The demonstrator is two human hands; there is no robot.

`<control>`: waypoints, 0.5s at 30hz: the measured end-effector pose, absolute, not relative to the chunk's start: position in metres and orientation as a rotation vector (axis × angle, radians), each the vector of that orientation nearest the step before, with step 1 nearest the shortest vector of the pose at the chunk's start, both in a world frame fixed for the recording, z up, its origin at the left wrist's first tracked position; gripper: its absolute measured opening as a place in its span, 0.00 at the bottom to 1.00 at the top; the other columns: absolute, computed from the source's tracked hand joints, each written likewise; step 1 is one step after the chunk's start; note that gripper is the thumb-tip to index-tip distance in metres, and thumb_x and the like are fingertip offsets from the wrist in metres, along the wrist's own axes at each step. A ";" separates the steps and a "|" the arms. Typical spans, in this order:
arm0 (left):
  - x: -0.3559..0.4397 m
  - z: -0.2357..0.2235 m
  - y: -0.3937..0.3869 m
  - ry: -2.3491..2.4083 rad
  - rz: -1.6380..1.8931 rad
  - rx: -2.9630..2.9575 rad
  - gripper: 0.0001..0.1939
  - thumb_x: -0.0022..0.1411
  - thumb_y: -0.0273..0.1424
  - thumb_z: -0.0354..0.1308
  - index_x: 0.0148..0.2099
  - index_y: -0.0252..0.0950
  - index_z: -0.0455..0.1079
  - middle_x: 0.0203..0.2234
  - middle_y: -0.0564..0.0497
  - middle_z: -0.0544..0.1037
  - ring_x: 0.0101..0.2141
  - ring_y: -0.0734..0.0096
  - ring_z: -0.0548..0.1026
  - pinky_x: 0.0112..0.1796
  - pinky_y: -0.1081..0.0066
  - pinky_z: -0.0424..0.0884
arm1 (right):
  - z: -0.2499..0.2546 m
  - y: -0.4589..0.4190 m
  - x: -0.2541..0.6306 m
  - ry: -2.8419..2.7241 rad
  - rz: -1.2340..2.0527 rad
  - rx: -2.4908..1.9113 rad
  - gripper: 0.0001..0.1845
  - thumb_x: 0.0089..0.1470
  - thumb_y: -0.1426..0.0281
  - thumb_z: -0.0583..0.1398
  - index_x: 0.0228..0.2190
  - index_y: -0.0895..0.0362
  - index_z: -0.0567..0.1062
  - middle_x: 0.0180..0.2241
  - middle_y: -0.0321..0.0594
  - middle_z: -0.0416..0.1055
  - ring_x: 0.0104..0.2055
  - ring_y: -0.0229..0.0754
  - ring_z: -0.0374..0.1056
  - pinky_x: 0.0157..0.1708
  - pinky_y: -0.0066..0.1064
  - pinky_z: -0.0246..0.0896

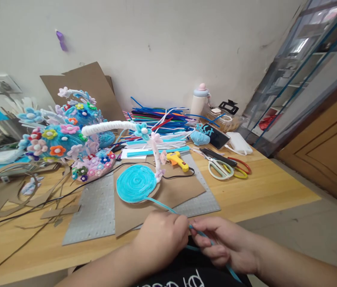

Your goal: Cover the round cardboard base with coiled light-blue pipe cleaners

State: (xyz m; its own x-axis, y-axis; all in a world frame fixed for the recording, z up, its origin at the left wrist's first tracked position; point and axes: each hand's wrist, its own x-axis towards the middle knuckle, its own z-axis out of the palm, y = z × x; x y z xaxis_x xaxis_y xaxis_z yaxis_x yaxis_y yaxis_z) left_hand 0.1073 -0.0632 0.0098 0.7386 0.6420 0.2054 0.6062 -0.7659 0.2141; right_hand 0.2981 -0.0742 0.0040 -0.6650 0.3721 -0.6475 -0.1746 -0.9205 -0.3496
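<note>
A light-blue pipe cleaner (162,205) runs from the edge of a round turquoise coiled base (135,183) down to my hands. My left hand (164,235) is closed around it near the table's front edge. Close beside it, my right hand (226,245) pinches the same strand, whose lower part trails past the palm. From the base's right side rises a white wrapped stem (110,126) with small pastel flowers, bending left toward a blue dome (55,146) covered in colourful flowers. The base rests on a cardboard sheet (183,191) over a grey cutting mat (89,217).
A yellow glue gun (178,160) with a black cord lies behind the base. Scissors (220,169) and pliers (241,169) are to the right, near a phone (218,137). Bundled pipe cleaners (156,121) and a bottle (198,101) stand by the wall. Cardboard scraps (60,211) lie left.
</note>
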 end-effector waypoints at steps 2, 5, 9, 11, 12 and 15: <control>0.106 0.008 -0.063 0.918 0.464 2.941 0.07 0.59 0.24 0.51 0.29 0.35 0.65 0.19 0.53 0.73 0.19 0.69 0.69 0.20 0.71 0.58 | 0.003 -0.072 0.300 -0.271 2.582 -1.086 0.09 0.57 0.73 0.52 0.25 0.59 0.66 0.16 0.26 0.60 0.10 0.23 0.45 0.10 0.16 0.35; 0.104 0.011 -0.062 0.872 0.456 3.029 0.05 0.60 0.24 0.52 0.31 0.36 0.64 0.22 0.54 0.72 0.21 0.67 0.69 0.20 0.69 0.60 | 0.002 -0.070 0.301 -0.222 2.621 -1.087 0.15 0.59 0.72 0.50 0.22 0.61 0.66 0.15 0.28 0.60 0.09 0.23 0.46 0.09 0.15 0.36; 0.102 0.020 -0.062 0.744 0.433 3.116 0.02 0.61 0.26 0.53 0.34 0.35 0.65 0.27 0.52 0.72 0.27 0.64 0.70 0.22 0.67 0.63 | 0.003 -0.069 0.300 -0.208 2.717 -1.088 0.20 0.61 0.69 0.45 0.23 0.61 0.68 0.14 0.30 0.62 0.08 0.25 0.47 0.07 0.16 0.37; 0.101 0.024 -0.061 0.692 0.446 3.150 0.03 0.62 0.26 0.53 0.34 0.35 0.65 0.29 0.51 0.72 0.29 0.65 0.70 0.24 0.67 0.64 | 0.004 -0.069 0.300 -0.196 2.700 -1.102 0.19 0.61 0.71 0.46 0.23 0.61 0.68 0.14 0.30 0.62 0.07 0.25 0.47 0.07 0.16 0.36; 0.101 0.024 -0.061 0.675 0.457 3.161 0.04 0.63 0.26 0.52 0.34 0.35 0.66 0.30 0.51 0.72 0.30 0.65 0.70 0.25 0.67 0.64 | 0.005 -0.070 0.300 -0.185 2.687 -1.105 0.17 0.60 0.72 0.47 0.23 0.61 0.68 0.14 0.30 0.62 0.08 0.24 0.47 0.08 0.16 0.35; 0.099 0.020 -0.061 0.634 0.527 3.142 0.06 0.64 0.24 0.49 0.36 0.34 0.66 0.31 0.49 0.73 0.32 0.65 0.70 0.30 0.66 0.66 | 0.004 -0.071 0.301 -0.161 2.681 -1.082 0.14 0.58 0.73 0.50 0.23 0.61 0.67 0.15 0.29 0.61 0.08 0.23 0.47 0.09 0.16 0.35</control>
State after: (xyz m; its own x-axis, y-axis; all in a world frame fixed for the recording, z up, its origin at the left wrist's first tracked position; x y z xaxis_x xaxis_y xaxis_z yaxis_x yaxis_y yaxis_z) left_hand 0.0991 -0.0607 0.0200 0.8716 0.3591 0.3339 0.3938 -0.9183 -0.0404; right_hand 0.3006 -0.0706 0.0043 -0.6949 0.2666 -0.6679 -0.1849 -0.9638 -0.1923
